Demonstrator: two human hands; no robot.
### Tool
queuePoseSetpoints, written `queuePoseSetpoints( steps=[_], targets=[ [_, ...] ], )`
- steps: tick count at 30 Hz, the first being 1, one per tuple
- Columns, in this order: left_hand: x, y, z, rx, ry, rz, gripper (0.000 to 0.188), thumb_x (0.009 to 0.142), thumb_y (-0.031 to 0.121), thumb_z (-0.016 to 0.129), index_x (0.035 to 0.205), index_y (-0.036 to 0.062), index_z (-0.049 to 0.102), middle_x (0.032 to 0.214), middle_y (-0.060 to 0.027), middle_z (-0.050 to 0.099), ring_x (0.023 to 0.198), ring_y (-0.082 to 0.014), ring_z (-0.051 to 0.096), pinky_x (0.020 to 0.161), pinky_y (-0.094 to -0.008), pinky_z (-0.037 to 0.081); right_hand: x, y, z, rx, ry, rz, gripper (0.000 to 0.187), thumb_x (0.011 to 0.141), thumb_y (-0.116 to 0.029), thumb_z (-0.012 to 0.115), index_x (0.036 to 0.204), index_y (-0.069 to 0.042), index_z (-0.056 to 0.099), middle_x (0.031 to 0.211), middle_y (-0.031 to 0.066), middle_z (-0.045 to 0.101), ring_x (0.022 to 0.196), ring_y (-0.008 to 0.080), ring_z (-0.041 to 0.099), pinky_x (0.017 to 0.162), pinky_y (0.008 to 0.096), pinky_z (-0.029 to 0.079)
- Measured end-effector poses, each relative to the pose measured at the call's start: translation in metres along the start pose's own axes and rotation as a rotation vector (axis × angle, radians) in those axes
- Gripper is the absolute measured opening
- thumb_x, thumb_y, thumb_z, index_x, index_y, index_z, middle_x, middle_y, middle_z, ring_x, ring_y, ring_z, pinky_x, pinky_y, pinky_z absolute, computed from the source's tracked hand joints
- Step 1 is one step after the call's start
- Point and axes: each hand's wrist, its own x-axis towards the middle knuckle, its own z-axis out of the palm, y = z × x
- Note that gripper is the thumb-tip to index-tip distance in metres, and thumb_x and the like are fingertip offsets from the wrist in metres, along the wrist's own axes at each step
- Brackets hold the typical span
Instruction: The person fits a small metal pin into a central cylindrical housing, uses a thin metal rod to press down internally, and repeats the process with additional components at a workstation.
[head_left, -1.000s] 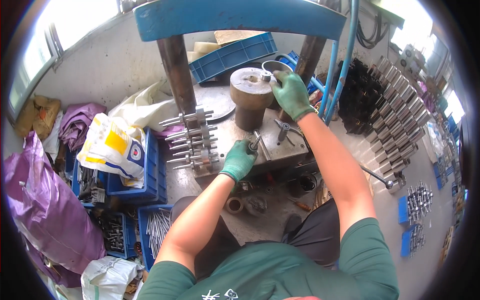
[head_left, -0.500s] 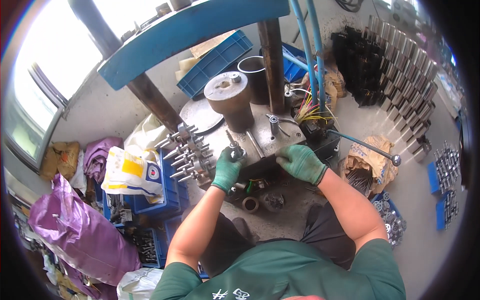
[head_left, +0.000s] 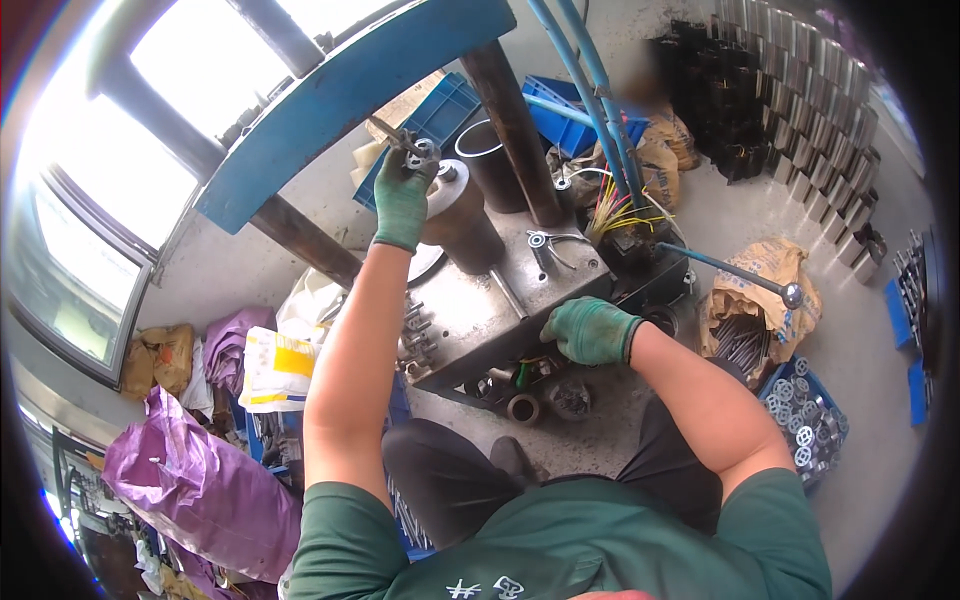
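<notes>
My gloved left hand (head_left: 402, 205) is raised beside the thick steel cylinder (head_left: 465, 225) on the press table. Its fingers are closed around a metal shaft (head_left: 388, 131) with a spoked round flange (head_left: 424, 153). The shaft points up and away to the left, near the blue crossbeam (head_left: 370, 95). My right hand (head_left: 590, 332), also in a green glove, hovers by the front edge of the steel press table (head_left: 455, 335). The right fingers are curled together, and whatever they may hold is hidden. A loose steel rod (head_left: 508, 295) lies on the table between the hands.
Several shafts (head_left: 415, 335) stand at the table's left edge, partly behind my left arm. A lever with a ball end (head_left: 791, 295) reaches out at right. Beyond it are a torn paper sack (head_left: 765, 270) and a bin of spoked flanges (head_left: 805, 425). Steel columns (head_left: 510, 130) carry the crossbeam.
My left hand has lifted the shaft with its flange from the table's front up and away to the left. My right hand has shifted only slightly. The view has tilted a little.
</notes>
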Motion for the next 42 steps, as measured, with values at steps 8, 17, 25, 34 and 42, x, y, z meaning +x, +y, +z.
queuePoseSetpoints(
  steps=[8,17,25,34,42],
  targets=[
    [0.023,-0.038,0.008,-0.273,0.069,-0.111,0.045,0.096,0.007,0.081,0.134,0.0006,0.057,0.117,-0.0092,0.071,0.102,-0.0165,0.069,0.087,-0.03,0.057,-0.007,-0.003,0.001,0.113,-0.128,-0.028,0.045,0.097,-0.024,0.064,0.139,-0.011,0.071,0.145,0.0162,0.063,0.131,0.0357,0.063,0.113,0.0428,0.049],
    [0.021,-0.03,0.012,-0.301,0.005,-0.103,0.053,0.094,-0.006,0.076,0.143,0.0049,0.059,0.121,-0.0096,0.073,0.101,-0.0176,0.071,0.087,-0.0299,0.06,-0.048,-0.025,-0.041,-0.205,-0.022,-0.039,0.039,0.097,-0.028,0.061,0.127,-0.009,0.077,0.14,0.0124,0.068,0.119,0.0323,0.068,0.106,0.0457,0.052],
    [0.023,-0.041,0.013,-0.264,-0.007,-0.157,0.052,0.097,0.004,0.079,0.146,0.0121,0.063,0.103,-0.0047,0.074,0.084,-0.0117,0.069,0.072,-0.0272,0.059,-0.143,-0.045,-0.161,-0.563,0.086,0.302,0.024,0.092,-0.024,0.066,0.103,-0.007,0.079,0.108,0.0156,0.075,0.099,0.036,0.073,0.089,0.0493,0.058],
    [0.034,-0.068,0.005,-0.063,0.046,-0.021,0.044,0.091,0.021,0.088,0.128,0.0032,0.072,0.106,-0.0054,0.076,0.085,-0.0119,0.068,0.075,-0.0276,0.057,-0.187,0.008,-0.192,-0.346,-0.156,0.508,0.05,0.093,-0.034,0.061,0.131,-0.004,0.072,0.132,0.0195,0.072,0.122,0.0358,0.069,0.109,0.0443,0.052],
    [0.022,-0.027,0.013,-0.325,0.003,-0.176,0.039,0.094,0.019,0.085,0.125,-0.0007,0.072,0.097,-0.0054,0.075,0.079,-0.0117,0.069,0.07,-0.028,0.058,-0.187,0.009,-0.177,-0.339,-0.096,0.45,0.045,0.09,-0.029,0.063,0.123,0.0,0.075,0.124,0.0193,0.074,0.112,0.0369,0.071,0.102,0.0441,0.056]
  ],
)
